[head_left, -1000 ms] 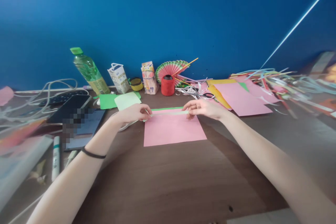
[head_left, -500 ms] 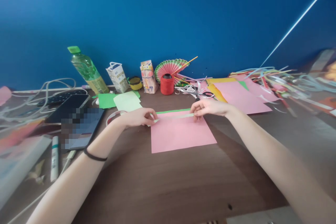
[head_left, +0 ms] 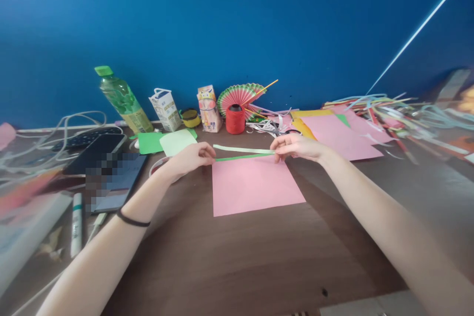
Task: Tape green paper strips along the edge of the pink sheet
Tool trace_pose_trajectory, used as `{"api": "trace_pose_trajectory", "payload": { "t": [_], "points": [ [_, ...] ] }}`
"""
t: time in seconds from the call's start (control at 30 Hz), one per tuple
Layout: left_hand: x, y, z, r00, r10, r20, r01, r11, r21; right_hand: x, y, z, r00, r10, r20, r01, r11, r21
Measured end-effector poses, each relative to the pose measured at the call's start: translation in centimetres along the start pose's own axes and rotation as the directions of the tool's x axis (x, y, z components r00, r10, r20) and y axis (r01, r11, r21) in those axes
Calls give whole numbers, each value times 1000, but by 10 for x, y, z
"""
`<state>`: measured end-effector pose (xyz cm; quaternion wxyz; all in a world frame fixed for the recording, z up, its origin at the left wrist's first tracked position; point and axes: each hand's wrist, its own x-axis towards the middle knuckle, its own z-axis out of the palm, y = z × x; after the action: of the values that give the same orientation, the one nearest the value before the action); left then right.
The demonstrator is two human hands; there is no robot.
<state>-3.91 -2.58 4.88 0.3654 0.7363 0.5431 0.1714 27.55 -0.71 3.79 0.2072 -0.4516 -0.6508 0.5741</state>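
My left hand (head_left: 192, 158) and my right hand (head_left: 294, 146) each pinch one end of a pale green paper strip (head_left: 242, 149), stretched level between them a little above the desk. Under the strip, the top edge of a pink paper sheet (head_left: 255, 187) lies flat on the brown desk, with a thin green edge (head_left: 244, 157) showing along it. A black band circles my left wrist.
Behind stand a green bottle (head_left: 120, 96), a small carton (head_left: 165, 108), a red thread spool (head_left: 235, 120), a paper fan (head_left: 240, 95) and scissors (head_left: 287, 132). Phones (head_left: 107, 168), cables and a marker (head_left: 76, 222) lie at left. Pink and yellow sheets (head_left: 333, 136) and loose strips (head_left: 388, 111) fill the right.
Both hands have lifted the pale strip up and away from the pink sheet's top edge; the green edge under it now shows. The view shifted slightly left at first.
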Motion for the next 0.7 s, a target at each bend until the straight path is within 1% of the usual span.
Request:
{"api": "trace_pose_trajectory", "payload": {
  "t": [0.17,0.23,0.3,0.4,0.47,0.6,0.7],
  "points": [
    [4,-1,2,1000,-15,7,15,1000,-5,1,-1,2,999,-4,34,4,1000,7],
    [6,-4,5,999,-11,-35,12,1000,24,1,-1,2,999,-11,42,10,1000,19],
    [9,-7,9,994,10,-107,-3,997,72,0,-2,3,998,-31,48,29,999,38],
    [11,-8,17,984,62,-166,-41,991,127,-2,-5,5,994,-98,41,95,993,70],
    [11,-7,22,980,118,-159,-94,984,154,-3,-10,8,990,-139,28,136,988,78],
    [9,-4,29,963,257,-86,-236,952,197,-6,-18,14,984,-180,0,179,981,77],
    [9,-3,30,958,280,-64,-262,944,203,-6,-18,14,978,-210,-7,210,974,80]
  ]
}}
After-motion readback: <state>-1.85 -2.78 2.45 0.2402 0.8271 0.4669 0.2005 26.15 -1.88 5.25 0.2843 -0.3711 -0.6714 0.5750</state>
